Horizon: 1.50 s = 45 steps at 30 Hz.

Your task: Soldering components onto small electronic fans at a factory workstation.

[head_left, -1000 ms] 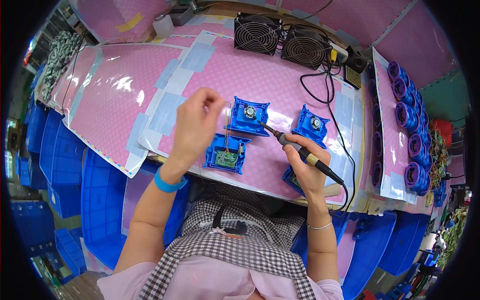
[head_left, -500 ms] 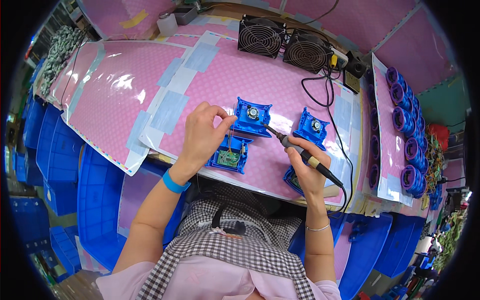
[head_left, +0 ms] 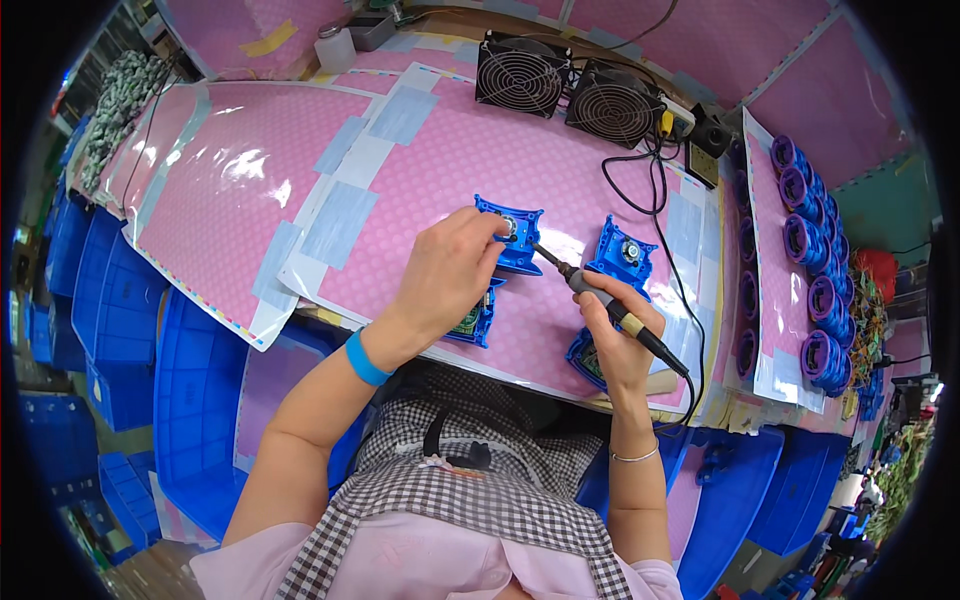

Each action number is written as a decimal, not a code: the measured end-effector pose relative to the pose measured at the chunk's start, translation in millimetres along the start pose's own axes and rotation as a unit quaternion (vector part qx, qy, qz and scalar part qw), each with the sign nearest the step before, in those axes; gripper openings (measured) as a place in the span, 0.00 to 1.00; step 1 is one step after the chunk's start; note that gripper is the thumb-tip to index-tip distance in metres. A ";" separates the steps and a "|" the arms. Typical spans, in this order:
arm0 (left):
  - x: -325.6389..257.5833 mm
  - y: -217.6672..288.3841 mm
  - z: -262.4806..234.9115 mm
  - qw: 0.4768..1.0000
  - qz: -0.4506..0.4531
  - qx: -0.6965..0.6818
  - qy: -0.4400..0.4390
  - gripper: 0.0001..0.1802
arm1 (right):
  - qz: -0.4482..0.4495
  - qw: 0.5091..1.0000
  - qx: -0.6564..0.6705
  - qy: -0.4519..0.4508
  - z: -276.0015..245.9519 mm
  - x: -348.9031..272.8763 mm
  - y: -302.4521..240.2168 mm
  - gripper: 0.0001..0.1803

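Note:
My left hand [head_left: 450, 270], with a blue band at its wrist, reaches over a blue plastic housing half [head_left: 524, 262] that holds a small round speaker. Its thumb and fingers are pinched at the speaker's left side; what they hold is hidden. My right hand [head_left: 622, 325] grips a soldering iron [head_left: 592, 293] like a pen, tip at the right edge of that housing. Partly under my left hand lies another blue housing half [head_left: 487, 322] with a green circuit board. To the right are a second speaker housing [head_left: 614, 257] and a board housing [head_left: 583, 360], partly behind my right hand.
Two black fans [head_left: 522, 78] stand at the back, cables beside them. The iron's black cord [head_left: 690, 290] runs along the right. Stacked purple-blue rings [head_left: 822, 300] fill the right side. Blue bins [head_left: 195, 420] stand below the table's front edge. A white bottle [head_left: 334, 48] sits far left.
My left hand has moved right and slightly forward, from the housing's left edge to over the speaker. The soldering iron has shifted only slightly, its tip still by the housing.

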State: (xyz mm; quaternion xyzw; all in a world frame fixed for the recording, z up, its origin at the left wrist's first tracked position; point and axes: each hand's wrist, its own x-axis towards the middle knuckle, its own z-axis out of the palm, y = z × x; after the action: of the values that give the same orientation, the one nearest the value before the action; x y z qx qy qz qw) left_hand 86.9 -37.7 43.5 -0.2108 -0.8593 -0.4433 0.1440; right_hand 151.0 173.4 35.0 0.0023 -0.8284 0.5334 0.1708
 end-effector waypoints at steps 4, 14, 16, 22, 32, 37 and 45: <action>7.5 2.1 8.2 0.999 0.018 0.047 -0.006 0.07 | -0.009 1.000 0.014 0.015 0.1 0.3 -0.5 0.12; 8.4 -0.2 11.8 0.997 0.029 0.066 -0.009 0.06 | 0.011 1.000 0.016 0.011 1.4 -0.2 3.0 0.12; 8.0 -0.3 11.3 0.999 0.020 0.043 -0.008 0.06 | 0.005 1.000 0.015 0.016 1.8 0.1 4.1 0.12; 8.7 -1.9 11.9 0.999 0.011 0.042 -0.016 0.05 | -0.006 1.000 0.008 0.009 2.3 0.3 3.2 0.12; 8.1 -3.8 11.9 0.999 -0.003 0.024 -0.027 0.05 | 0.000 1.000 0.015 0.004 1.9 0.1 -0.3 0.11; 8.4 -4.2 14.1 0.999 -0.006 0.020 -0.027 0.05 | 0.000 0.999 -0.007 -0.033 -2.3 0.5 -2.4 0.12; 8.9 -6.3 18.0 1.000 0.002 0.015 -0.018 0.05 | 0.003 1.000 -0.013 -0.019 -0.7 0.2 -3.1 0.12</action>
State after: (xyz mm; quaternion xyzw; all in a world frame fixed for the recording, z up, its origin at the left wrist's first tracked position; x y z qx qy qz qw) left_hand 75.0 -24.1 32.7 -0.2184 -0.8679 -0.4260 0.1322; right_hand 151.6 172.7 38.0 0.0077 -0.8384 0.5230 0.1532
